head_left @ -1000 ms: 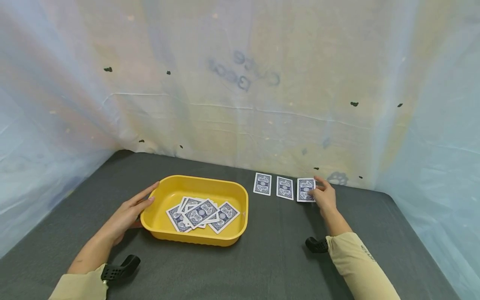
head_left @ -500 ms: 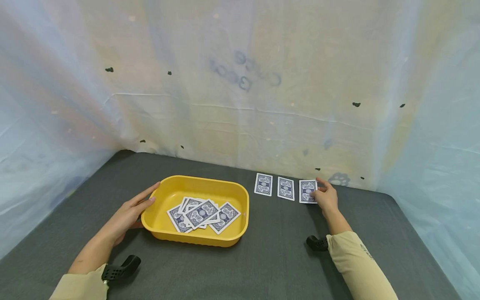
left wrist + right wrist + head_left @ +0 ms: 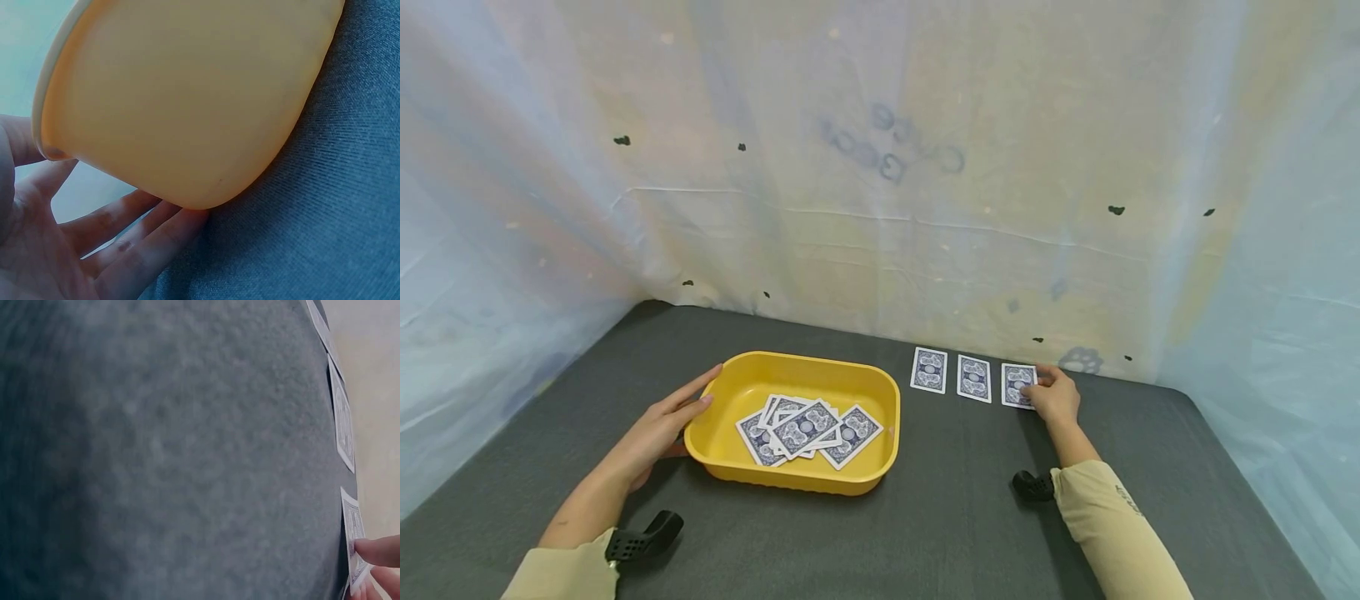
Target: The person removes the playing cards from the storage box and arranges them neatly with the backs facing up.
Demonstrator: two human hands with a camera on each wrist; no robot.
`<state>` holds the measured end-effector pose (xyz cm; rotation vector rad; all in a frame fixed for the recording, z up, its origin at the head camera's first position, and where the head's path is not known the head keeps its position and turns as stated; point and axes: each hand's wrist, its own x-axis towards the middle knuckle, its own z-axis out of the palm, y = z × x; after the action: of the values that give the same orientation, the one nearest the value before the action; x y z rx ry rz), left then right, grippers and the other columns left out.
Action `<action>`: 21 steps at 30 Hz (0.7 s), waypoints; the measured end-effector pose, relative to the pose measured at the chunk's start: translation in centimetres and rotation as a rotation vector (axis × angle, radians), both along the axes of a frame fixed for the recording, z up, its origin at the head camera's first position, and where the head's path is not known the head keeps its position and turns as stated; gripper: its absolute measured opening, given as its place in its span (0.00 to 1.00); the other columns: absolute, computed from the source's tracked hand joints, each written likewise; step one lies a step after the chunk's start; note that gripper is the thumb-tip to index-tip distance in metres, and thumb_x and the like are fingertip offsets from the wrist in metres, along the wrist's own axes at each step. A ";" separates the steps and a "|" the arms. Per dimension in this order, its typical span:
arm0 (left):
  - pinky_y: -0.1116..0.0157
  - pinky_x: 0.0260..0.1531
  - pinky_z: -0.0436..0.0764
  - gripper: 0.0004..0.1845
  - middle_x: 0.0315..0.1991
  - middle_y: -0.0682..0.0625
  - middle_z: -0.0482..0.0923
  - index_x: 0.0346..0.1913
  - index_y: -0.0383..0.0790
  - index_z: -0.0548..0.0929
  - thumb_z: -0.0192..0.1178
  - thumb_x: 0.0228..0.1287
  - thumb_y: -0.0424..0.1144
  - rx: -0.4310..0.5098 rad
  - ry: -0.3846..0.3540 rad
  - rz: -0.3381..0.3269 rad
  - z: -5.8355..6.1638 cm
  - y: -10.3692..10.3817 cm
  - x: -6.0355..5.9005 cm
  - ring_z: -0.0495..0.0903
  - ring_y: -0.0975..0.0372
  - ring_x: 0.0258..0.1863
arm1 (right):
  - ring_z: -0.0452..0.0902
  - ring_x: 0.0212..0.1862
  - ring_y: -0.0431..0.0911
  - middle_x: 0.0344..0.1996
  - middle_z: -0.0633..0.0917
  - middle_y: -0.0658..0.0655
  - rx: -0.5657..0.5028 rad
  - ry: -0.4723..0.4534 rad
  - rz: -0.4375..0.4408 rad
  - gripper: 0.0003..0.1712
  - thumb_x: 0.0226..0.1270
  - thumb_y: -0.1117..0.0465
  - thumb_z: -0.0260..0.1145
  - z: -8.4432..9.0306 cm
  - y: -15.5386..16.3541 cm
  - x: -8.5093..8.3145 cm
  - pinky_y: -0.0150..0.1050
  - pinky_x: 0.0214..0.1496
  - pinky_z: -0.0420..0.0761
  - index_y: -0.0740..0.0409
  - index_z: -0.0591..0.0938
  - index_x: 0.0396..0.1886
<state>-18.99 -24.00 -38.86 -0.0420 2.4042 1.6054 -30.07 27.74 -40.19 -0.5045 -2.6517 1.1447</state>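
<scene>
Head view: right hand (image 3: 1055,395) is pinching the rightmost card (image 3: 1015,383) on the counter (image 3: 940,475), seemingly aligning it.
Left wrist: left hand (image 3: 65,256), fingers (image 3: 153,247) spread, is touching the yellow tub (image 3: 194,100).
Right wrist: thumb (image 3: 381,551) is pressing the card; next move is likely calling for release.

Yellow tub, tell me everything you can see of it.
The yellow tub is a shallow rectangle with rounded corners, a smooth rim and a slightly shiny surface that looks like plastic. It sits open side up on the dark cloth, left of the row of three cards. Inside, patterned cards lie in a loose, overlapping pile, backs showing. The person's left grip touches its left end, at the rim and outer wall; whether that end is slightly raised, I can't tell.
</scene>
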 end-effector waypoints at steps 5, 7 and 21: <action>0.52 0.50 0.80 0.35 0.77 0.37 0.41 0.77 0.58 0.45 0.43 0.74 0.59 0.005 0.009 -0.004 0.0 -0.1 0.0 0.63 0.42 0.66 | 0.72 0.54 0.63 0.51 0.79 0.73 0.010 -0.013 -0.004 0.30 0.57 0.68 0.65 -0.2 0.0 0.0 0.53 0.54 0.72 0.70 0.73 0.61; 0.52 0.50 0.80 0.35 0.77 0.37 0.41 0.77 0.58 0.44 0.43 0.73 0.59 0.006 0.010 -0.006 0.0 -0.1 0.0 0.63 0.42 0.66 | 0.71 0.54 0.63 0.52 0.79 0.73 0.018 -0.017 -0.008 0.30 0.57 0.68 0.65 -0.2 0.0 0.0 0.53 0.54 0.72 0.70 0.72 0.61; 0.52 0.49 0.80 0.34 0.76 0.37 0.42 0.77 0.58 0.44 0.42 0.74 0.58 -0.003 0.013 -0.006 -0.1 0.0 0.0 0.64 0.43 0.65 | 0.74 0.54 0.63 0.51 0.79 0.72 0.050 0.022 0.002 0.27 0.57 0.66 0.64 0.1 -0.4 0.2 0.54 0.57 0.71 0.69 0.75 0.58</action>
<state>-19.02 -24.03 -38.98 -0.0243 2.4143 1.6048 -29.91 27.37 -40.06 -0.4774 -2.6554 1.0760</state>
